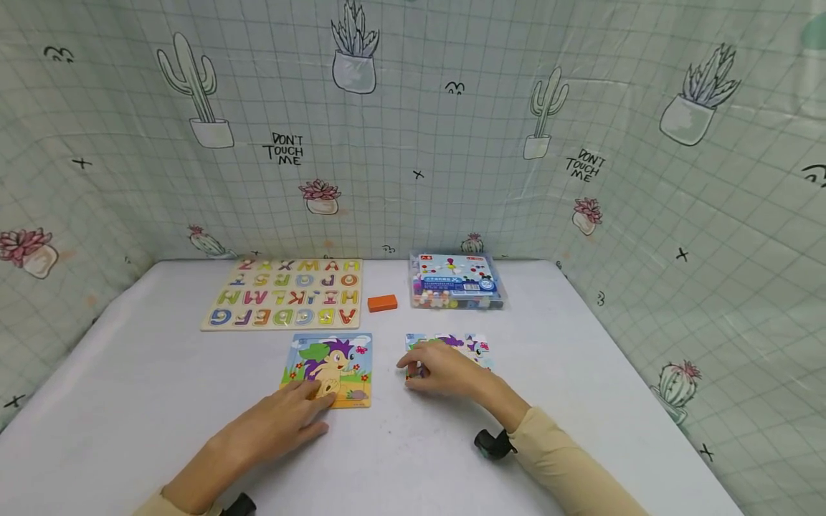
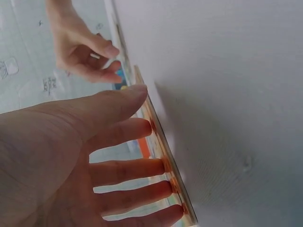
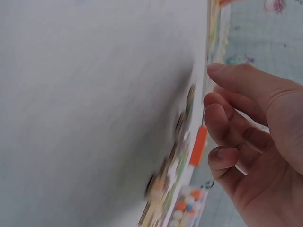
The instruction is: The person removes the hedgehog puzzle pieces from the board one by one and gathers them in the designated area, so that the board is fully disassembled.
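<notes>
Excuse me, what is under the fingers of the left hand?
The left hand has its fingers over the lower left part of the hedgehog board. The hedgehog's head shows uncovered; whatever is printed directly beneath the fingers is hidden.

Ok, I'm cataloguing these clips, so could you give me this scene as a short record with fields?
Left grip: touching the square multicoloured hedgehog picture board
Right grip: loosely curled over separated multicoloured flat puzzle pieces, holding nothing visible
Back left: pale rectangular wooden alphabet board
Back right: clear plastic blue-labelled box
Between them: orange rectangular block
Surface: white tabletop
Backdrop: pale green gridded sheet, printed with cacti
</notes>
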Demonstrator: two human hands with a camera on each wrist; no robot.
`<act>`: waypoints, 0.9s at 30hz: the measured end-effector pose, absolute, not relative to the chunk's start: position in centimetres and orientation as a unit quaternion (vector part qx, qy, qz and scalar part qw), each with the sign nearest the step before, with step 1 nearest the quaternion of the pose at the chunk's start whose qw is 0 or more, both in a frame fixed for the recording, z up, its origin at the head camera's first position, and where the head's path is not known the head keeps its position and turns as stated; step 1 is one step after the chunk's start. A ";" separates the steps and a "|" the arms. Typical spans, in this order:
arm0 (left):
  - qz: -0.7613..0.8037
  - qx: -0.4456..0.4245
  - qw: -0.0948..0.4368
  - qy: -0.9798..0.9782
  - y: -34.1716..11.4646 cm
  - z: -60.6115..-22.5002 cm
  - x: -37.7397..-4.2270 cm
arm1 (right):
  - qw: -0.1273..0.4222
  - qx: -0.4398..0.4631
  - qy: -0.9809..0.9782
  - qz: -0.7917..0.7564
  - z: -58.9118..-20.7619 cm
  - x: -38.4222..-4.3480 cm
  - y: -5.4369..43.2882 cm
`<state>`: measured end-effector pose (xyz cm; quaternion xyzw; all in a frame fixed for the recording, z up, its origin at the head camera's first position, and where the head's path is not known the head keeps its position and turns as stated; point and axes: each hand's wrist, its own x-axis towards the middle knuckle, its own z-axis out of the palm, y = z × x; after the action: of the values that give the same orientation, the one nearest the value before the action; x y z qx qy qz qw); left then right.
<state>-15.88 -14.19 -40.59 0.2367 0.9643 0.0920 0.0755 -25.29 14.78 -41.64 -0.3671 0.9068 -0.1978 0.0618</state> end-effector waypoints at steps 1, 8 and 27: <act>0.088 0.237 0.074 0.965 -14.2 -40.6 -15.9 | 0.063 -0.371 0.905 -0.198 -41.6 -25.2 14.2; 0.073 0.243 0.070 0.965 -14.1 -40.7 -16.2 | 0.070 -0.402 0.895 -0.180 -41.6 -25.0 10.4; 0.068 0.254 0.069 0.962 -14.4 -40.8 -16.6 | 0.067 -0.383 0.912 -0.127 -42.1 -24.3 6.5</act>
<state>-16.58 -14.42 -40.81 0.2539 0.9623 0.0679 0.0694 -24.35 6.47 -42.12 -0.3834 0.9124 -0.1272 0.0668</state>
